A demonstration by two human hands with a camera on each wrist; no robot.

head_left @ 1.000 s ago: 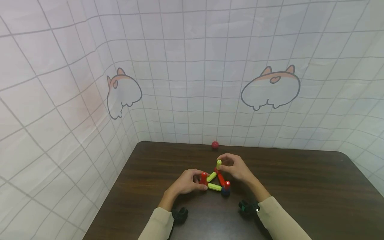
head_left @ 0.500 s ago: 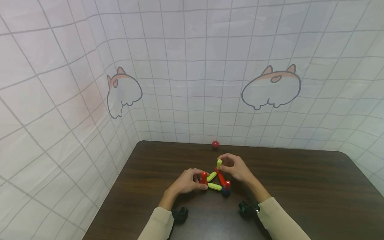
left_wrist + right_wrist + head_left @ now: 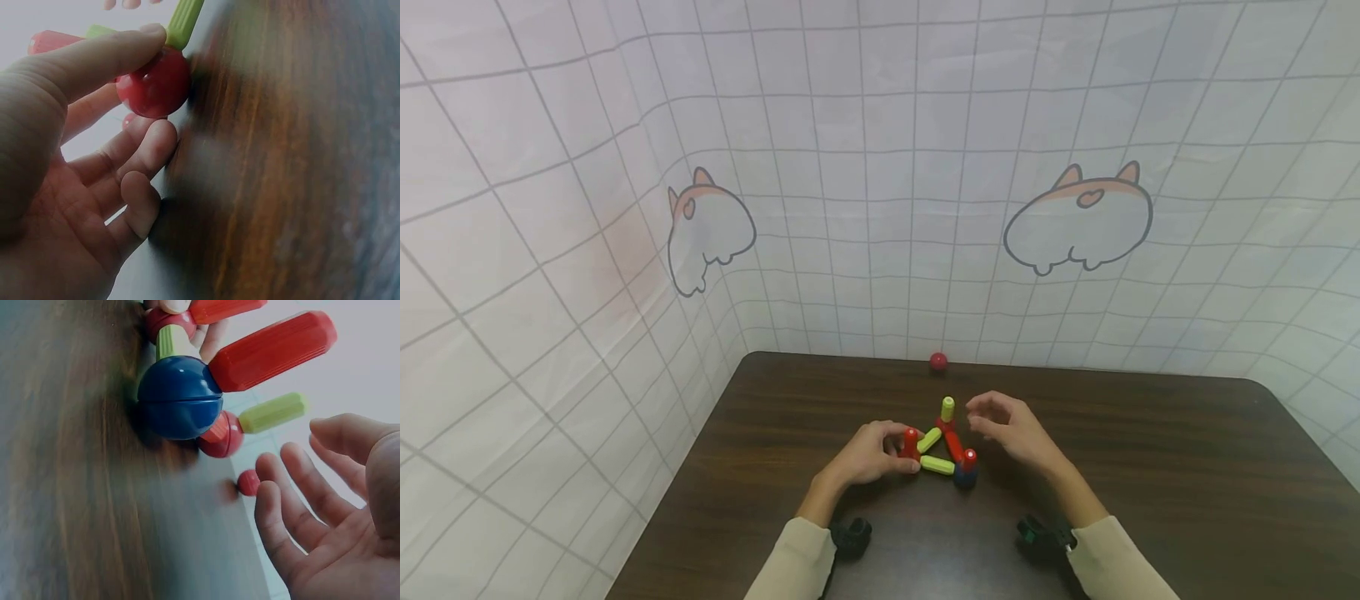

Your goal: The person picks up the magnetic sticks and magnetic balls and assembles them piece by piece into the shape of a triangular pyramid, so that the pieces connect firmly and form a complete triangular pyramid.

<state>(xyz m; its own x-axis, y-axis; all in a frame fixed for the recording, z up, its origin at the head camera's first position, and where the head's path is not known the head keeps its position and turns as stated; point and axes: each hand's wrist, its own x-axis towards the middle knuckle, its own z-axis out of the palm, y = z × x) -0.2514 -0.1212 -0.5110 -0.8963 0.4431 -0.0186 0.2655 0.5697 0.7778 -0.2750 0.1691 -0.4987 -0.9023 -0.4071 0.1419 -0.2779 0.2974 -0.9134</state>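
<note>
A triangular frame of ribbed rods joined by balls lies on the table. My left hand (image 3: 867,455) pinches the red ball (image 3: 156,84) at its left corner, thumb on one side and fingers around the other. A red rod (image 3: 911,442) stands up from that ball. At the near corner a blue ball (image 3: 180,397) carries another upright red rod (image 3: 275,350). From the far red ball (image 3: 226,436) rises a yellow-green rod (image 3: 948,408). Just right of it is my right hand (image 3: 1015,429), its fingers loosely bent, apart from the frame and holding nothing.
A loose red ball (image 3: 938,362) sits at the back edge of the dark wooden table (image 3: 1150,467). Behind the table and along its left hangs a white gridded cloth (image 3: 880,208) with cartoon animal prints.
My right hand has let go of the upright yellow-green rod and drawn back to the right. The rod stays standing. My left hand keeps its place on the red ball.
</note>
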